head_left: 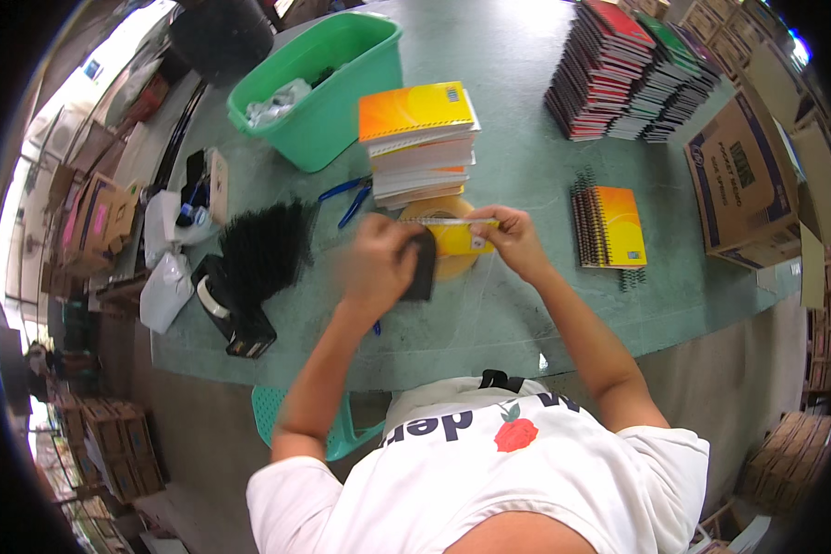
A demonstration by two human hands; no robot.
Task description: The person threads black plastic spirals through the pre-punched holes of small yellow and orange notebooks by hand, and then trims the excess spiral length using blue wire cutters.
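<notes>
At frame centre we grip a small yellow notebook (460, 236) in a clear plastic sleeve (475, 295) — right hand (515, 242) fingers pinched on its right edge, left hand (379, 263) closed around a dark pad (422, 265), above a tape roll (448, 242). The left hand is blurred — we judge a hasty pass could crease the sleeve or knock the notebook stack (422, 143) just above.

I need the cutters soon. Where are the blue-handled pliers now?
In the head view, the blue-handled pliers lie on the green table, left of centre, between the green bin and the notebook stack.
</notes>
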